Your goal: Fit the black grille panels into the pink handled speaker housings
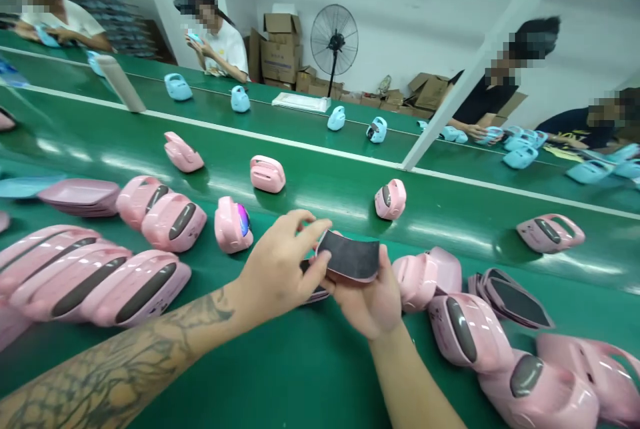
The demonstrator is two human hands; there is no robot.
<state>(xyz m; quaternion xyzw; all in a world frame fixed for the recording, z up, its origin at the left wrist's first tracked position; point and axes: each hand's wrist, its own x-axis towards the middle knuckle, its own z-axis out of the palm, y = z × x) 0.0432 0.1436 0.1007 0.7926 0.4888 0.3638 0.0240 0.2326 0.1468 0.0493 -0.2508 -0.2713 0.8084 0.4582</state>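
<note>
As left hand (283, 262) pinches its left end, the dark panel (350, 257) runs lengthwise left-to-right, mid-frame. Right hand (369, 299) cups beneath!

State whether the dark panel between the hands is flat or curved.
Curved: the dark panel has visibly bowed upper and lower edges between left hand and right hand.

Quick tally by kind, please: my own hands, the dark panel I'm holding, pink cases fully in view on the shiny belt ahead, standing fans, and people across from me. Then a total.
Your hands: 2
Held dark panel: 1
Pink cases fully in view on the shiny belt: 4
Standing fans: 1
People across: 4
Total: 12
</note>
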